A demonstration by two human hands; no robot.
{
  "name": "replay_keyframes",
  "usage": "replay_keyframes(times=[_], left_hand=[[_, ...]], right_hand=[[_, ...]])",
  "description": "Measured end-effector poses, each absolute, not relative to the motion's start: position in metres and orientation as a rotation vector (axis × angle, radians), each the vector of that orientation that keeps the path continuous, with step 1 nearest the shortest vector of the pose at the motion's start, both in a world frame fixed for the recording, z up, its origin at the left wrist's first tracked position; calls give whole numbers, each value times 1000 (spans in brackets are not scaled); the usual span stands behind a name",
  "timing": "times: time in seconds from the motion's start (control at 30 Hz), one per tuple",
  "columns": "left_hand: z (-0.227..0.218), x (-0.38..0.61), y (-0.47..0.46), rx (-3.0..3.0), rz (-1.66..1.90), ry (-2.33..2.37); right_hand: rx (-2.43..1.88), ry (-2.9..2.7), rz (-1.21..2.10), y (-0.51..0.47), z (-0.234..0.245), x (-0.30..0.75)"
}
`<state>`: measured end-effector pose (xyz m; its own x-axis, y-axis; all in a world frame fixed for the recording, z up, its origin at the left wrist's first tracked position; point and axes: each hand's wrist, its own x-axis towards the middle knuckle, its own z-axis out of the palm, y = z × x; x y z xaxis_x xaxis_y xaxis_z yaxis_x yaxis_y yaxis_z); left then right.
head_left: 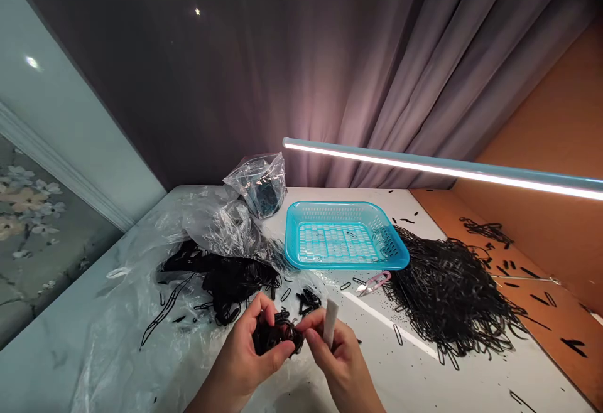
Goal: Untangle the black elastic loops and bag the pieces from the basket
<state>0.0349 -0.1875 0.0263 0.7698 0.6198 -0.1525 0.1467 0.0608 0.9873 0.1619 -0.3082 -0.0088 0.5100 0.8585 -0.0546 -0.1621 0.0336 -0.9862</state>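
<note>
My left hand (pixel 252 350) is curled around a bunch of dark, shiny loops (pixel 271 337), held above the table near the front. Thumb and forefinger of my right hand (pixel 332 350) pinch at the right edge of this bunch. A whitish, flat-ended stick (pixel 331 319) stands up out of the right hand's grip; its lower end is hidden. Just beyond the hands lies a small heap of short black pieces (pixel 308 300). To the left, a larger clump of black loops (pixel 230 284) rests on clear plastic sheeting.
A blue openwork basket (pixel 347 265) stands at mid-table, with pink-handled thread snips (pixel 374 282) before it. A big pile of black loops (pixel 452 294) lies at right. Clear plastic (pixel 127 337) covers the left side; a clear bag (pixel 264 187) stands behind. A lit tube lamp (pixel 424 165) crosses above.
</note>
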Motion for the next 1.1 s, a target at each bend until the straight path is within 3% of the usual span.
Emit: replay_keyframes(times=[0.33, 0.53, 0.73, 0.87, 1.1], left_hand=[[30, 41, -194, 1511, 516, 761], [22, 41, -195, 1328, 659, 683], [10, 44, -198, 1025, 564, 555], [10, 43, -195, 1128, 416, 568], [18, 45, -195, 1367, 639, 718]], right_hand=[[-1249, -599, 920, -304, -8, 163], [-1098, -482, 1103, -299, -1, 159], [-1151, -557, 970, -290, -2, 155], [-1142, -582, 962, -290, -5, 156], [-1436, -878, 609, -301, -2, 157]])
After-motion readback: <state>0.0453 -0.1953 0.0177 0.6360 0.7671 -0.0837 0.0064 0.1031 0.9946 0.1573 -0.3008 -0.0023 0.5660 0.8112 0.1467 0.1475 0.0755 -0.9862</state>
